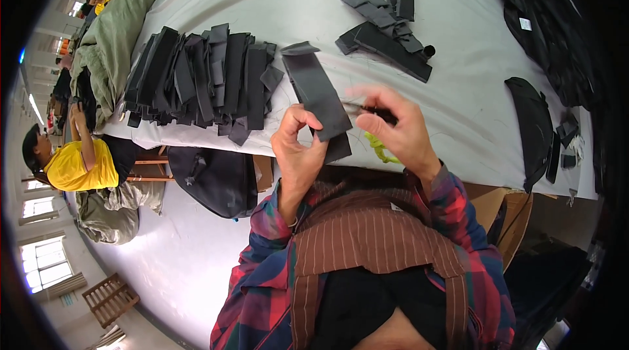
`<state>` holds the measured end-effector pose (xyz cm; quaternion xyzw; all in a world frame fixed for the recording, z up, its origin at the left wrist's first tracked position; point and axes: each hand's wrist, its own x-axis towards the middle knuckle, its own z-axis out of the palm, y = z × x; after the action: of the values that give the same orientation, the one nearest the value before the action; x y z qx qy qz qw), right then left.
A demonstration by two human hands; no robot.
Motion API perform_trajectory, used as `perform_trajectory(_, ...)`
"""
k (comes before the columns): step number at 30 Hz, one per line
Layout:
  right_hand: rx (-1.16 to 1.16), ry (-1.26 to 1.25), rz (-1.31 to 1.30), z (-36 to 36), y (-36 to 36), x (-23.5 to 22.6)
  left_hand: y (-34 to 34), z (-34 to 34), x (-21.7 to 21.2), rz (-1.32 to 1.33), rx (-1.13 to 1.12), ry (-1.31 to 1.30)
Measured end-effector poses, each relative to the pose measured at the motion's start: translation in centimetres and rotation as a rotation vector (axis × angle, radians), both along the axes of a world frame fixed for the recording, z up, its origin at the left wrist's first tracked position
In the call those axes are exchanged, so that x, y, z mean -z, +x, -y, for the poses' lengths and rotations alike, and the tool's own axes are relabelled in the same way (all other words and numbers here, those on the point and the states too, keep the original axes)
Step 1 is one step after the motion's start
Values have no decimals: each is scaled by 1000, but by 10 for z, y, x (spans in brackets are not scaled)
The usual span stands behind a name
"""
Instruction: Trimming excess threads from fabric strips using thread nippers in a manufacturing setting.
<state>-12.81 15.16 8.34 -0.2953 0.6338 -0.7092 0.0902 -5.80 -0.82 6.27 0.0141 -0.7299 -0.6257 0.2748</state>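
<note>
A black fabric strip point(319, 91) is pinched between the thumb and fingers of my left hand point(299, 140). Its far end is folded over, and its near end hangs at the table's front edge. Close beside the strip's right edge, my right hand point(396, 124) is closed around small dark thread snips point(385, 115), whose metal tip points at the strip. Motion blurs some of the right fingers, and the palm hides most of the tool. A yellow-green cord point(377, 147) dangles below that hand.
Many black strips lie in a row point(203, 78) to the left. A looser pile of strips point(386, 22) sits farther back. Black bags point(550, 29) line the right side. A cardboard box point(508, 219) stands below the table edge. One person in yellow point(82, 163) sits at left.
</note>
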Motion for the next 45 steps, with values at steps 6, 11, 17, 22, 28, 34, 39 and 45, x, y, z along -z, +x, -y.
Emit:
perform_trajectory(6,-84,148,171,2,-12,-5,0,-16,-7,42,-66,153)
perform_trajectory(11,-242,157,-68,2,13,-2,-7,10,17,4,-36,82)
perform_trajectory(17,-162,227,-158,3,13,-1,1,8,17,296,250,616)
perform_trajectory(22,-151,359,-306,-2,13,-2,3,1,7,214,296,750)
perform_trajectory(28,126,228,-227,-7,5,-1,2,3,3,276,275,670)
perform_trajectory(34,245,449,-495,-8,-3,1,3,4,-3,313,308,751)
perform_trajectory(39,264,456,-480,-10,-3,4,5,4,-8,336,329,785)
perform_trajectory(45,317,356,-409,-12,-2,-3,5,6,-8,346,323,739)
